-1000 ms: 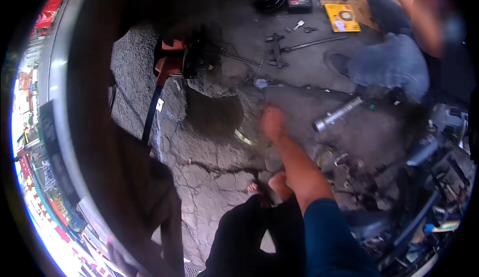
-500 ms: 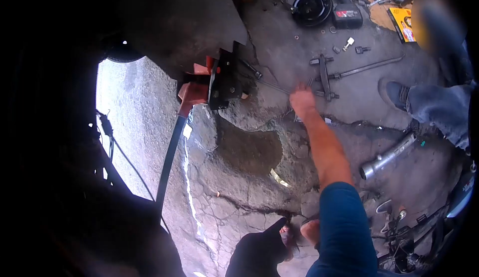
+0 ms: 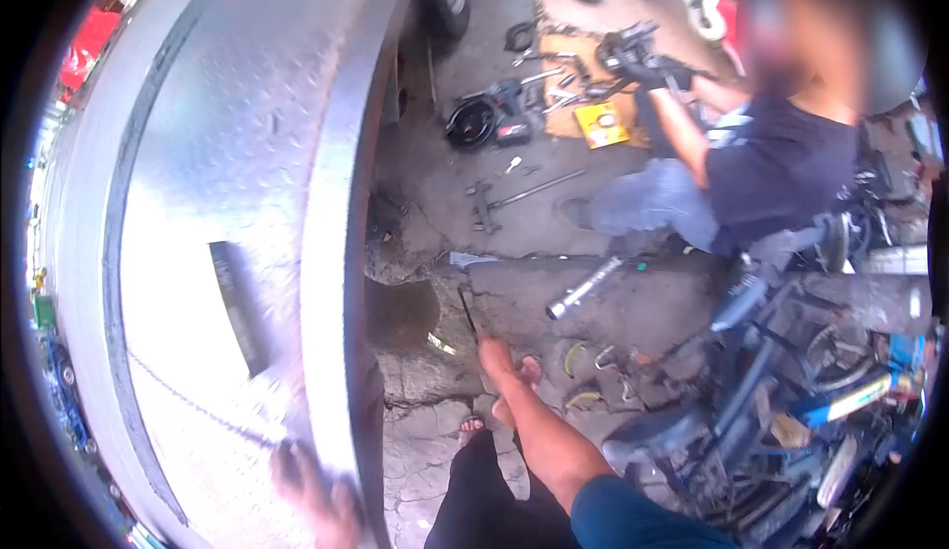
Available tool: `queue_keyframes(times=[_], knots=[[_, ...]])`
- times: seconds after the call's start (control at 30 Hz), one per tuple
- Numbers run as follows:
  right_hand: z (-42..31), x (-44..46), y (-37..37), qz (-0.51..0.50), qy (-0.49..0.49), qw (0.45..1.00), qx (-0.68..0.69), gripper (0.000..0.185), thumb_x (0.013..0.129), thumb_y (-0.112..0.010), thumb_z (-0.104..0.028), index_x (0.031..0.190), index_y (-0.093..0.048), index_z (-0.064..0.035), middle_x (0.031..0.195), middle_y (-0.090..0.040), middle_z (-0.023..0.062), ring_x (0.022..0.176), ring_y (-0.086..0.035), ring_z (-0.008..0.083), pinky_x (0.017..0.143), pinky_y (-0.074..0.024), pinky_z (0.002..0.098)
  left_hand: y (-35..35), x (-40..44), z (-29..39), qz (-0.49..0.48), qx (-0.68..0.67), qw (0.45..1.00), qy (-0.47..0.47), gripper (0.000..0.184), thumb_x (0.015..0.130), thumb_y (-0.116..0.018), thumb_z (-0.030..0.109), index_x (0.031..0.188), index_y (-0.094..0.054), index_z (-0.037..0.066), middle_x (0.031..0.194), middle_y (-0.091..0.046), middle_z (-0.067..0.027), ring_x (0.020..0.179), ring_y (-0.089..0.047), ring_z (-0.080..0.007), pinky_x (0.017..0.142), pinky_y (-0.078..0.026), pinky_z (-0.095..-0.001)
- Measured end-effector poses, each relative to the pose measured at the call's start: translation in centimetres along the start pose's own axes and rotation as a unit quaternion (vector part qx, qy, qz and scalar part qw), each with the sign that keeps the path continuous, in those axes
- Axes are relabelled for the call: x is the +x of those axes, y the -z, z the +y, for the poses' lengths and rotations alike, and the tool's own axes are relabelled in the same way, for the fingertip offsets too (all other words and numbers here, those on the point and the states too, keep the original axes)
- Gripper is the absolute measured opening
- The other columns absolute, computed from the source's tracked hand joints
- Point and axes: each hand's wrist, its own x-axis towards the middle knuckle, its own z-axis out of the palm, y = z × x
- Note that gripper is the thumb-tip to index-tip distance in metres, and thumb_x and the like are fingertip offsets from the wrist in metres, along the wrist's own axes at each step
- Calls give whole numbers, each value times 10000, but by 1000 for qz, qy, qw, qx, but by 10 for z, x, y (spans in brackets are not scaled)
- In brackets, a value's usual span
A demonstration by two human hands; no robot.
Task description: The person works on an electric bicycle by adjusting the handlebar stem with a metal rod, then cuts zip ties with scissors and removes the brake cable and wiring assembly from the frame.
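Note:
My right hand is closed around one end of a slim dark metal tool above the cracked floor; its exact kind is too small to tell. My left hand is over a large shiny metal panel near its right edge, and motion smears its fingers. A thin chain-like line runs down the panel towards that hand. A dark flat strip lies on the panel. Beyond the tool, a puller-like metal piece with a long rod lies on the floor.
A person in a dark shirt crouches at the right, gloved hands on a dark mechanical part. Near them are a yellow box, a cordless power tool and a black round dish. A silver tube and piled bike parts lie nearer.
My right hand has come back from the floor by the puller-like piece and now carries the slim tool. The view has swung and risen; the metal panel and my left hand now show.

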Motion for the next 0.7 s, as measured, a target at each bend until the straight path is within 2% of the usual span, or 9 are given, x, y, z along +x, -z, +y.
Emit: queue_keyframes(times=[0.07,0.13,0.2,0.23,0.4,0.5,0.53,0.63,0.7], knots=[[39,-65,14,-7,-83,992,94,523,929,-422,-466,1025,-634,2,862,-657,183,866,-625,321,702,-469,421,10,2,12,0,-28,1000,14,651,866,-529,324,1360,-392,-78,1408,-282,-325,1313,-254,-474,1077,-217,-536],[85,-129,34,-92,-138,907,387,401,929,-466,-408,961,-641,-50,745,-600,100,695,-576,232,584,-438,350,12,-2,13,14,-49,999,16,637,853,-563,345,1355,-428,-24,1405,-334,-285,1320,-256,-454,1095,-153,-554],[75,-204,52,-103,-152,838,515,288,927,-504,-346,912,-638,-92,667,-545,36,572,-516,161,501,-403,291,19,-5,15,25,-45,999,9,622,883,-549,373,1372,-417,12,1419,-336,-261,1336,-253,-431,1096,-156,-555],[43,-263,75,-65,-145,848,506,235,926,-520,-313,895,-631,-109,647,-518,14,535,-481,134,478,-383,268,19,-11,13,22,-48,999,-6,617,892,-541,379,1379,-410,24,1430,-327,-251,1342,-244,-432,1101,-151,-553],[50,-410,89,-57,-97,879,463,145,921,-543,-212,907,-626,-95,652,-522,11,533,-485,126,476,-398,276,45,-61,-1,-2,-40,998,-49,551,870,-569,361,1308,-492,35,1397,-389,-232,1311,-314,-410,1075,-254,-527],[57,-493,102,-90,-92,885,448,170,928,-526,-222,930,-632,-88,685,-547,20,560,-519,134,506,-429,290,67,-97,-7,-119,-42,991,-36,400,837,-611,332,1114,-630,44,1282,-511,-203,1201,-447,-380,1000,-356,-498],[51,-524,109,-97,-97,880,454,179,929,-523,-230,940,-635,-91,697,-555,21,569,-527,135,520,-438,293,58,-112,-14,-92,-77,992,-44,294,809,-645,316,923,-686,48,1126,-597,-192,1048,-545,-371,902,-423,-480],[98,-565,94,-128,-77,846,512,216,932,-497,-262,971,-645,-110,760,-595,21,619,-549,134,564,-466,303,100,-187,30,-160,-187,958,-149,287,784,-677,292,867,-673,18,882,-654,-203,781,-618,-398,719,-493,-437],[110,-615,93,-47,-109,820,560,218,931,-482,-262,963,-643,-119,807,-619,29,669,-569,129,587,-476,305,128,-246,79,-341,-348,861,-146,260,741,-683,104,970,-627,-4,791,-646,-99,731,-619,-201,662,-496,-327]])
